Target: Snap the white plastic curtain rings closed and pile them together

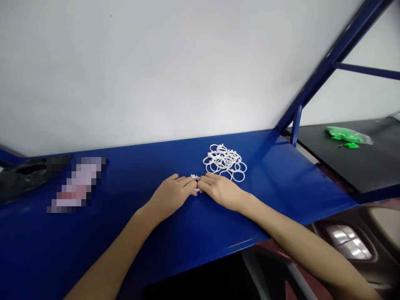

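Between my two hands is a white plastic ring [195, 177], mostly covered by the fingers. My left hand [175, 191] is closed on its left side, with the fingers bent round it. From the right, my right hand [220, 189] grips the same ring, and the fingertips of both hands nearly meet. A small knobbly part of the ring shows above the fingers. Just behind my right hand lies a loose pile of white rings [225, 159], several with small bumps on their rims.
The blue table [150, 162] stands against a pale wall. At left lie a black plastic bag [25, 177] and a blurred-out pinkish item [78, 183]. A blue metal frame [312, 87] rises at right. Beyond it, a black table [337, 166] holds a clear bag of green pieces [346, 135].
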Motion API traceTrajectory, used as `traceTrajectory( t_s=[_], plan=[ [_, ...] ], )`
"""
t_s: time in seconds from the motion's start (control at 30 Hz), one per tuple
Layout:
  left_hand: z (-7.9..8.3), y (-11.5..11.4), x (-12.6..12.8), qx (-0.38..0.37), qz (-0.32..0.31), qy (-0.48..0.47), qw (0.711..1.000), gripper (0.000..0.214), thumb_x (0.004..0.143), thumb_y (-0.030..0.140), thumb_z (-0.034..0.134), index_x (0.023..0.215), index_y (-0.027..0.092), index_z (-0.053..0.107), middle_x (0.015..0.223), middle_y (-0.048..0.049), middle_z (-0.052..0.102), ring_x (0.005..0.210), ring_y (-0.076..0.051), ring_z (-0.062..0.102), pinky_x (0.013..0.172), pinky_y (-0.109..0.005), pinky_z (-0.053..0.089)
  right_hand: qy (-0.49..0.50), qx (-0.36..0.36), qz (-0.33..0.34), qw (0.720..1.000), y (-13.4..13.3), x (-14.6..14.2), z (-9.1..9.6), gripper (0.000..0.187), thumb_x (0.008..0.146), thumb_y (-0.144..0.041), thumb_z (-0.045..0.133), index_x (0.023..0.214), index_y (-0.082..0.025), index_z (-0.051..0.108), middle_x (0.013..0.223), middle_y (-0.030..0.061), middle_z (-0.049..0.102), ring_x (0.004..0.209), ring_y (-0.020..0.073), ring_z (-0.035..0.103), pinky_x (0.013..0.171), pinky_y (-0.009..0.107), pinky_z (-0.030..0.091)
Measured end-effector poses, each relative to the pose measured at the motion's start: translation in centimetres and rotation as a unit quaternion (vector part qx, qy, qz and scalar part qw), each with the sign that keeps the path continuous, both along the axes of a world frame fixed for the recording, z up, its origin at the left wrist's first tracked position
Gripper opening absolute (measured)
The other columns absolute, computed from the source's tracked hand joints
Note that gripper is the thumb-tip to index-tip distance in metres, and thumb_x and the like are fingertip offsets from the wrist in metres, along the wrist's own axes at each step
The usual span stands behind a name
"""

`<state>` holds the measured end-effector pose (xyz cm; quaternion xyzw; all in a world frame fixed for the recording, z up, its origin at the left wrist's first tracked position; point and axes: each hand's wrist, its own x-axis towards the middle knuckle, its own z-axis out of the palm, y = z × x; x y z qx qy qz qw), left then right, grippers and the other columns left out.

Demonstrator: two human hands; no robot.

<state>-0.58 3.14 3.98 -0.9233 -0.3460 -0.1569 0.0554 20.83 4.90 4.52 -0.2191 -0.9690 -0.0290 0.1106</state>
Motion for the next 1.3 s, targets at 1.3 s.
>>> traceTrajectory(
  t_s=[1.3],
  plan=[
    [1.1, 2.1, -9.5, -0.016, 0.486, 0.062, 0.872, 0.028, 0.094, 0.029, 0.042, 0.100, 0.019, 0.068, 0.094, -0.0189, 0.072, 0.087, -0.036, 0.065, 0.069, -0.047, 0.043, 0.111, -0.063, -0.064, 0.990, 2.4, 1.9, 0.7, 0.031, 0.096, -0.044, 0.061, 0.106, -0.016, 0.069, 0.102, 0.0102, 0.068, 0.094, 0.0236, 0.054, 0.088, 0.039, 0.046]
  ],
)
